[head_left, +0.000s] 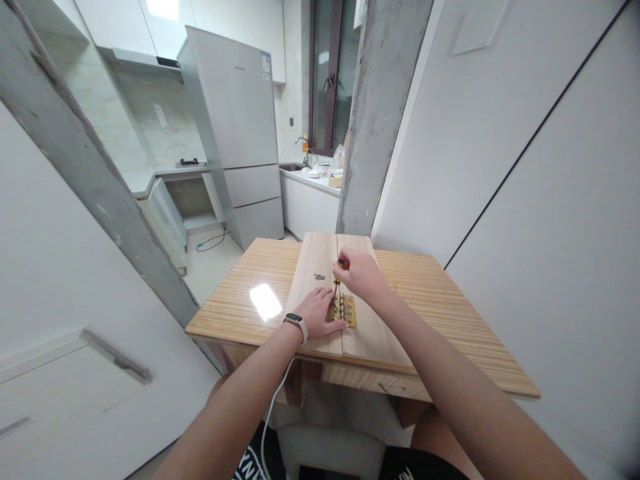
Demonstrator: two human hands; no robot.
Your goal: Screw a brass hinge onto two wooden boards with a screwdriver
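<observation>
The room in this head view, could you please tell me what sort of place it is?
Probably a home, looking into its kitchen: a tall refrigerator, a sink and white wall cabinets suggest it.

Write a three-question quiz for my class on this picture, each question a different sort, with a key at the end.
1. Which hand grips the screwdriver?

2. True or false: the loose screws lie on the left-hand board, apart from the hinge.

3. Choose one. The strap of the wristband is:
A) red
B) pale
C) green

Key: 1. The right hand. 2. True. 3. B.
</observation>
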